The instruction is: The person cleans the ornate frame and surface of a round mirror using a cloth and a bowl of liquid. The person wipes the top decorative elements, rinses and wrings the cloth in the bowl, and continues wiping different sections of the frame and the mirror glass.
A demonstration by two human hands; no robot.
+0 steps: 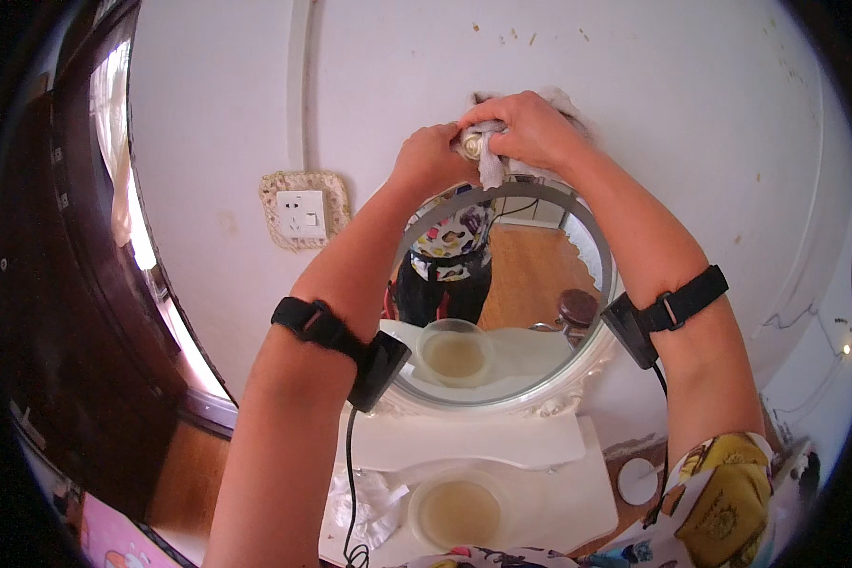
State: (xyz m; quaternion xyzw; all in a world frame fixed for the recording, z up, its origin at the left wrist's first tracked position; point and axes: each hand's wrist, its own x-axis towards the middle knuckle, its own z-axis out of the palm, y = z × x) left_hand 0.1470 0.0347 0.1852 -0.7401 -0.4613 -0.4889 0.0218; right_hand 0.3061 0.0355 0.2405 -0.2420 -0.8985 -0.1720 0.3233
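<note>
At the top of an oval mirror (535,270) with a white carved frame, both hands are raised close together. My right hand (538,131) is closed on a crumpled, greyish-white cloth (491,171), pressing it around a pearly scroll ornament (473,145) on the frame's crest. Beside the ornament, my left hand (437,157) grips the upper left of the crest; its fingertips are partly hidden. Part of the cloth spreads behind my right hand against the wall.
Below the mirror, a white dressing table (577,502) holds a translucent bowl of cloudy water (459,511) and crumpled white tissue (367,511). A wall socket (303,215) is left of the mirror. A dark door (76,303) stands far left; a round white object (638,481) is right of the table.
</note>
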